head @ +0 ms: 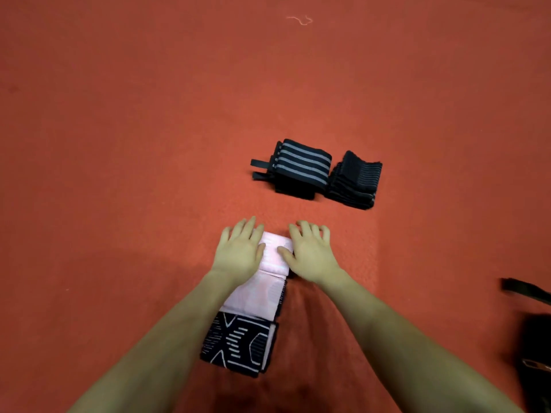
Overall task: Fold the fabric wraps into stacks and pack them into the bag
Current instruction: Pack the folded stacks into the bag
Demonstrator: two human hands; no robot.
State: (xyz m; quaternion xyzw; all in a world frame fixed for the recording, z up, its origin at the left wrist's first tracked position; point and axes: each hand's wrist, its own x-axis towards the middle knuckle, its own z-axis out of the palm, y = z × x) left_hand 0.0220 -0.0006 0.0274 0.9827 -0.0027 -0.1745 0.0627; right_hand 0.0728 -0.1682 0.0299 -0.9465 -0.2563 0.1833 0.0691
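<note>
A pink fabric wrap (pixel 275 254) lies on the red surface in front of me, its near end black with a pink line pattern (pixel 238 342). My left hand (pixel 238 251) lies flat on the wrap's far left side, fingers straight. My right hand (pixel 310 253) presses its far right side, thumb on the pink fabric. Beyond them sit two folded stacks: a black wrap with grey stripes (pixel 298 165) and, touching its right side, a darker black stack (pixel 354 181). A black bag (pixel 536 353) shows at the right edge, mostly cut off.
The red cloth-covered surface (pixel 149 144) spreads all around. A black strap (pixel 524 290) from the bag lies at the right edge. A small pale thread (pixel 301 20) lies far back.
</note>
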